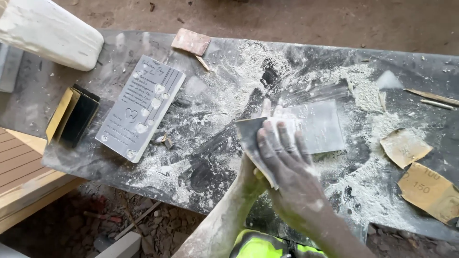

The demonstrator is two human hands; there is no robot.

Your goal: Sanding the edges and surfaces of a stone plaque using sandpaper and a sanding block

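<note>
A flat grey slab (pixel 322 125) lies on a dark workbench (pixel 229 62) thick with white dust. My right hand (pixel 287 165) presses flat on a grey sandpaper sheet (pixel 248 131) at the slab's left end, fingers spread. My left hand (pixel 253 179) comes up from below and is mostly hidden under that sheet and my right hand. Dust-white fingertips show past the sheet on the slab. Both forearms are powdered with dust.
A grey engraved plaque with raised hearts (pixel 141 107) lies to the left, beside a black-and-yellow sanding block (pixel 71 114). A white block (pixel 48 31) sits far left. Tan sandpaper pieces (pixel 406 145) (pixel 430 191) lie right. There is a reddish tile scrap (pixel 191 42) and thin sticks (pixel 432 98).
</note>
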